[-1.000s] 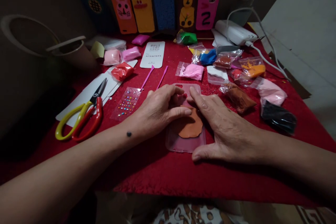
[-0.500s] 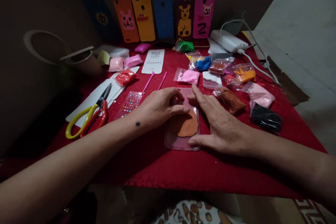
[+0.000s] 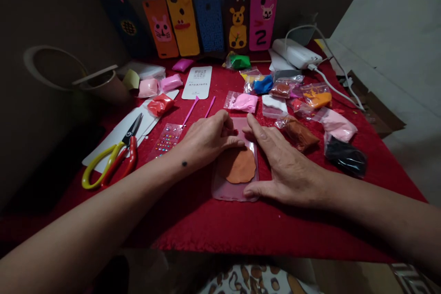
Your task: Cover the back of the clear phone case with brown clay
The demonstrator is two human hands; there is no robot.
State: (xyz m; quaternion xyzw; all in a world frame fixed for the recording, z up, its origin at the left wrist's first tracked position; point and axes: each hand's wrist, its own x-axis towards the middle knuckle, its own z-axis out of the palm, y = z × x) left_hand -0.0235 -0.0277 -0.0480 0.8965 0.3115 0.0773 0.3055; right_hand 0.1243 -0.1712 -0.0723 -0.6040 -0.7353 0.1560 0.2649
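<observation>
One flat orange clay piece [image 3: 239, 167] lay on a clear phone case [image 3: 229, 191] on the red cloth [image 3: 206, 227], the right hand [image 3: 287, 167], thumb and fingers spread, along the case's right side, the left hand [image 3: 208, 137] curled at its far left, whether pinching anything I could not tell.

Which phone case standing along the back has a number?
The pink phone case, rightmost in the row: it bears a black 2; the others show no number.

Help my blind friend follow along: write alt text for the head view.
Left hand and right hand are at a translucent phone case bearing flattened orange clay on red cloth. Scissors and bagged clay lie around; six colorful phone cases stand behind.
</observation>
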